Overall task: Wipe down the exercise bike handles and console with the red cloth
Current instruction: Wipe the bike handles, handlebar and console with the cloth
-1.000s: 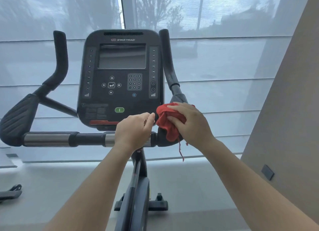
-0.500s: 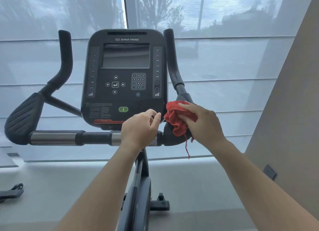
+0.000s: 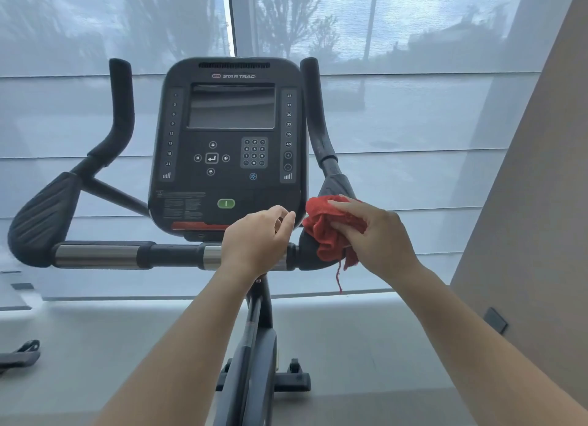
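Observation:
The black console of the exercise bike faces me, with a dark screen and keypad. A crumpled red cloth is pressed against the right elbow pad of the handlebar, held there by my right hand. A loose red thread hangs below the cloth. My left hand rests on the horizontal bar just left of the pad, fingers loosely curled and thumb raised. The right upright handle rises above the cloth. The left handle and left elbow pad are untouched.
A shaded window fills the background. A beige wall with a small dark plate stands close on the right. The bike's post and base foot lie below. Part of another machine shows at lower left.
The view has drifted slightly, so the bike sits a little further right in frame. My right hand keeps the cloth on the right pad; my left hand has barely shifted.

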{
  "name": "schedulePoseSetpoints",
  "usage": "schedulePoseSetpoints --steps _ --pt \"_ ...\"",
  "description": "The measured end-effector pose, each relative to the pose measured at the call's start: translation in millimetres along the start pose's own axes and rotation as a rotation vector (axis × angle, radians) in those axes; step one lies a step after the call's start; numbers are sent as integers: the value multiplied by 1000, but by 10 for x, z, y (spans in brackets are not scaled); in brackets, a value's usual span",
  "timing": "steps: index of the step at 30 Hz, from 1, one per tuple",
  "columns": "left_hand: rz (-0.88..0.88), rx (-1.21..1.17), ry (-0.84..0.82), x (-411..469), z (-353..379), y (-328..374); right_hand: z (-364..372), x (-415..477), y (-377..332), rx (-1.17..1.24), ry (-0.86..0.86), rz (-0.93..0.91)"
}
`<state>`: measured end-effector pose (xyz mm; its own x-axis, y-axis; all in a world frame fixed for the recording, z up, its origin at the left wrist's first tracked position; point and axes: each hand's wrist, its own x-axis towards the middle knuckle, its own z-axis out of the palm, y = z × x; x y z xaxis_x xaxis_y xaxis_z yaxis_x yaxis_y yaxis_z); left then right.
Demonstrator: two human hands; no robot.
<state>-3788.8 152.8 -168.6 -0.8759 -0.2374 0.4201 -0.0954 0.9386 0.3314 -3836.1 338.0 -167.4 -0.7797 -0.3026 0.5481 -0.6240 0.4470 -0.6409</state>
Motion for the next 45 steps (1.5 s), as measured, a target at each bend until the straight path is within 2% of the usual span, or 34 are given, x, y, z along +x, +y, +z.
schedulePoseSetpoints --steps 4,6,11,18,24,30,33,39,45 --pt "-23 -315 -76 141 -66 -45 -91 130 40 31 18 -37" --pt "3 -355 -47 259 -143 -32 -132 255 78 13 71 -40" --pt "81 -277 -4 664 -199 58 -167 582 213 -29 67 -37" --pt "84 -189 -21 1283 15 -15 -96 1206 471 51 92 -57" --pt "40 -87 3 1820 165 -129 10 1853 588 79 89 -173" --pt "21 -36 12 2256 380 -284 155 2404 648 69 205 -258" --pt "72 44 19 2406 535 -376 248 2433 710 115 176 -250" --pt "109 321 -132 2519 760 -547 229 2383 742 148 131 -254" --pt "149 363 -76 2514 891 -690 276 2344 716 158 182 -228"
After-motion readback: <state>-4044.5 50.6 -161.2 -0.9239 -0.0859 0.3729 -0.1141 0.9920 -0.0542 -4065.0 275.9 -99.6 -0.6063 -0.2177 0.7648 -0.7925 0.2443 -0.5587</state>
